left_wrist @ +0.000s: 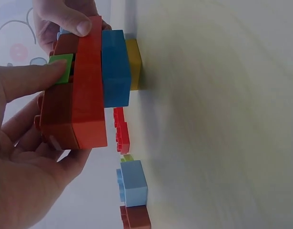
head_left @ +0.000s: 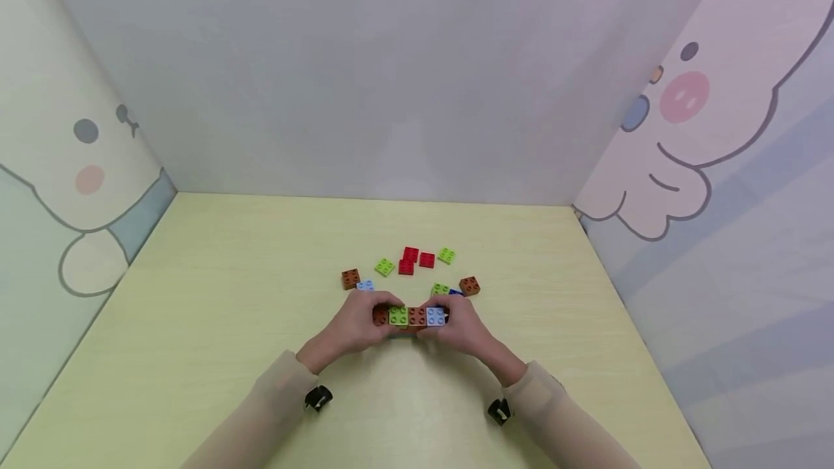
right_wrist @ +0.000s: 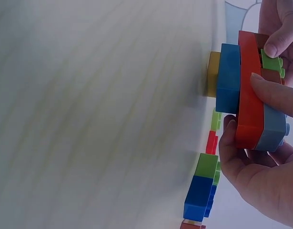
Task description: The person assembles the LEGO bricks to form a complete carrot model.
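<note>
Both hands hold a stack of toy building bricks between them. It has a yellow brick (left_wrist: 135, 64) at the bottom, then a blue brick (left_wrist: 116, 69) and a long red brick (right_wrist: 249, 105). Along the top run a brown brick (left_wrist: 58, 112), a flat green brick (head_left: 398, 315), another brown brick (head_left: 417, 316) and a light blue brick (head_left: 435, 316). The left hand (head_left: 357, 320) pinches the green brick, its thumb on the near side and its fingers behind. At the other end the right hand (head_left: 459, 324) grips the stack, thumb against the red brick's side.
Beyond the hands lie loose bricks: several red bricks (head_left: 406, 267), flat green bricks (head_left: 384, 267), a brown brick (head_left: 350, 279) with a light blue brick (left_wrist: 135, 183) at left, and another brown brick (head_left: 469, 286) beside a dark blue brick (right_wrist: 199, 198) at right. Walls enclose the table (head_left: 195, 353).
</note>
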A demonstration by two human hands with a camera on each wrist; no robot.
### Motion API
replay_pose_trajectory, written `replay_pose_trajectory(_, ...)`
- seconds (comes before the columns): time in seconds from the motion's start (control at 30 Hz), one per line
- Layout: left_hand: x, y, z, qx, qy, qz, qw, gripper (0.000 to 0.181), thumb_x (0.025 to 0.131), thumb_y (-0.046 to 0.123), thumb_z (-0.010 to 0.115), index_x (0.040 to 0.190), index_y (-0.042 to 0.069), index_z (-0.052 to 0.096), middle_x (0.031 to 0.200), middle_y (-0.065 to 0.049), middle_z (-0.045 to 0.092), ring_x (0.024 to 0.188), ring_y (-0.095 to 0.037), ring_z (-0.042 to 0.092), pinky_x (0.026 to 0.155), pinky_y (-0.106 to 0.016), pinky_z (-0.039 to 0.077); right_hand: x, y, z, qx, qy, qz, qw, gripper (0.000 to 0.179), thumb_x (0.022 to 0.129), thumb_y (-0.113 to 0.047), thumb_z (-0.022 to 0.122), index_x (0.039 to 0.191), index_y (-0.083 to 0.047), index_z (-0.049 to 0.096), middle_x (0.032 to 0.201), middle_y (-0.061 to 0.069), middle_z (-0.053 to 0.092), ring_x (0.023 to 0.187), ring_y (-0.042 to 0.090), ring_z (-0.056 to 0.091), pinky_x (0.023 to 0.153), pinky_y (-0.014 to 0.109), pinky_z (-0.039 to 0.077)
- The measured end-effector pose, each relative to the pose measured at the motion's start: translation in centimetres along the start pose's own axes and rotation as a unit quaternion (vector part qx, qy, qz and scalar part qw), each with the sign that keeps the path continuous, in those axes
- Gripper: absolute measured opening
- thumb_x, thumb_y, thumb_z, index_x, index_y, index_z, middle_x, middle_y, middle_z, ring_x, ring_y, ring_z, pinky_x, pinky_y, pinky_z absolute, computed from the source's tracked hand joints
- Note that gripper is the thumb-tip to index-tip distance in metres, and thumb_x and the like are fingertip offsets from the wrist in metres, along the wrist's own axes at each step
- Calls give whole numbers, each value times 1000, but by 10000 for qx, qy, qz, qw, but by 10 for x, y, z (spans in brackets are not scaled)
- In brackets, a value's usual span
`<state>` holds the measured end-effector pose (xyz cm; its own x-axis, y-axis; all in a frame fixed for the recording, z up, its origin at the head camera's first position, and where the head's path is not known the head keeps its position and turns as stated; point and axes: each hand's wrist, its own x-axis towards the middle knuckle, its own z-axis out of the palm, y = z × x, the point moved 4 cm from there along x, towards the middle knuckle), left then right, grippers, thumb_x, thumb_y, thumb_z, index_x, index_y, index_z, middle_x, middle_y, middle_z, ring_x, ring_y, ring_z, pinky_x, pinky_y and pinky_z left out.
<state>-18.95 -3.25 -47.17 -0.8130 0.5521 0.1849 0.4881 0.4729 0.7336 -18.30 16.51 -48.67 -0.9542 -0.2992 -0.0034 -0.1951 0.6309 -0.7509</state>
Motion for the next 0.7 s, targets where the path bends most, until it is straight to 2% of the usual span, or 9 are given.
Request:
replay_pose_trajectory(0.33, 2, -1, -1, -57, -21, -249, 9997, 29, 73, 11, 83, 100, 17, 72, 95, 8, 66, 84, -9, 57, 74, -29, 47, 1, -3, -1, -110, -20, -7, 9999, 33, 68, -22, 88, 96, -17, 71, 92, -5, 61, 84, 16, 53, 72, 35, 44)
replay_pose_trajectory(0.7, 4, 2, 1, 36, -28, -18, 10000, 25, 73, 8, 83, 93, 16, 70, 93, 7, 67, 82, -9, 57, 73, -31, 47, 0, -2, -1, -120, -35, 71, 9999, 34, 68, -23, 88, 96, -17, 71, 91, -4, 61, 84, 17, 53, 72, 35, 45)
